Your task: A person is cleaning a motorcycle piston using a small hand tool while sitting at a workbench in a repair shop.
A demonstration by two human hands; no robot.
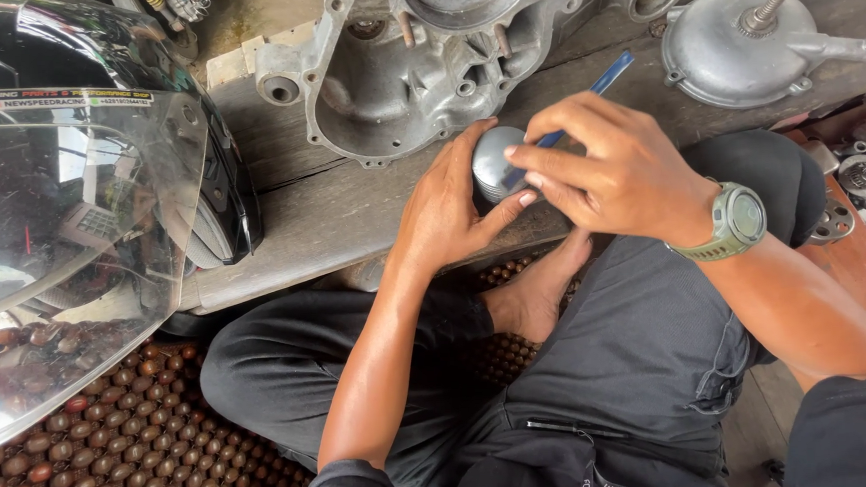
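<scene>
Piston (497, 161) cupped firmly in left hand (448, 212); right hand (617, 167) pinching blue-handled tool (611, 74) against crown. Crown work apparently in progress. Engine crankcase (412, 59) open, piston not yet fitted.

Left hand (448, 207): forearm extended forward, fingers curled, thumb out toward right hand. Right hand (608, 163): wrist bent inward, fingers pinched together, fingertips meeting left thumb. Legs crossed, bare foot beneath hands.

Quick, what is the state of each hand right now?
Left hand: closed around a round silver metal piston, holding it.
Right hand: closed on a blue pen-like tool, its tip end at the piston.
</scene>
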